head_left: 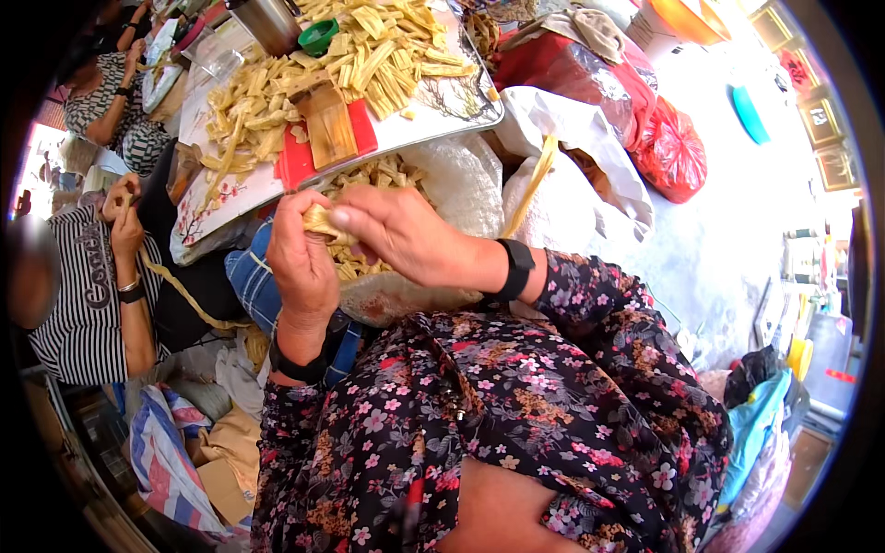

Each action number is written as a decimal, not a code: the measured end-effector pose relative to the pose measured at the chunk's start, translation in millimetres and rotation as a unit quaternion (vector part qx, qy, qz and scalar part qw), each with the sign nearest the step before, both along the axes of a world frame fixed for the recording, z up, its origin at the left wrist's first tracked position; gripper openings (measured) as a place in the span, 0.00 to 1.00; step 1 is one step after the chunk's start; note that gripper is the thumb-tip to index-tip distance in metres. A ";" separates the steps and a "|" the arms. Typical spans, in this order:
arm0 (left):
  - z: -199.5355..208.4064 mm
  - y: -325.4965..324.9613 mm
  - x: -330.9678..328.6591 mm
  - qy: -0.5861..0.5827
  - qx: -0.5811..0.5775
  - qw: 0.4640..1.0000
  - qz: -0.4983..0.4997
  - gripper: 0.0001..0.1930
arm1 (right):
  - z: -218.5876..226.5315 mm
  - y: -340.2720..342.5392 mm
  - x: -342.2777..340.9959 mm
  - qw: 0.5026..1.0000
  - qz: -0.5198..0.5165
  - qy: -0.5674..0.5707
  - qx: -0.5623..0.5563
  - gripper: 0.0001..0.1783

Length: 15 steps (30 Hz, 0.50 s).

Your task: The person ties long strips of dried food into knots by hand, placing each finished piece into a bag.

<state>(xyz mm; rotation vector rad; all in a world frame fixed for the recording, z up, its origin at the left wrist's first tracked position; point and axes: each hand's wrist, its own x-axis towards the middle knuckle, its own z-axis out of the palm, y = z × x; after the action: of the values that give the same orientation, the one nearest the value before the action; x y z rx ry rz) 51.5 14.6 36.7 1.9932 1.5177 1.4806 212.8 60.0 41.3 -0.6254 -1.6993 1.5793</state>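
A pale yellow, folded fibrous strip (320,222) is held between both my hands, over an opened sack of similar pieces (387,172). My left hand (302,263) is closed around its left side, fingers curled upward. From the right, my right hand (406,235) pinches it with thumb and fingers. Just beyond my hands, a brown wooden block (330,129) rests on a red board (363,127) at the table's near edge. Heaped cut yellow pieces (249,111) cover much of the white table (466,109).
A metal flask (265,26) and a green lid (318,37) stand among the pieces. To the left, a co-worker in a striped shirt (88,304) handles a long yellow strip (198,304). A white sack (590,152) and a red plastic bag (670,152) sit to the right.
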 end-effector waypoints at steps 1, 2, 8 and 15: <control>2.2 2.3 2.2 0.007 -0.017 1.000 -0.009 0.11 | 1.5 -2.0 4.7 0.995 -0.017 -0.034 0.087 0.11; 2.6 0.1 1.9 0.000 -0.027 0.999 -0.017 0.09 | 3.0 -4.5 8.9 0.982 -0.041 -0.067 0.172 0.12; 2.4 -5.1 6.9 -0.224 -0.215 0.947 -0.081 0.11 | 1.0 7.1 23.3 0.965 -0.051 -0.085 0.241 0.12; -11.8 -4.8 -21.2 -0.312 -0.061 0.932 -0.173 0.14 | 1.9 4.0 3.4 0.981 0.079 0.039 0.173 0.12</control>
<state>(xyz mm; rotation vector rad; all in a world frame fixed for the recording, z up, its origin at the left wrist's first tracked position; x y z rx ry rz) 30.3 9.7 24.9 1.4167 0.9104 1.5996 216.2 64.0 43.1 -0.2546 -1.9412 1.3464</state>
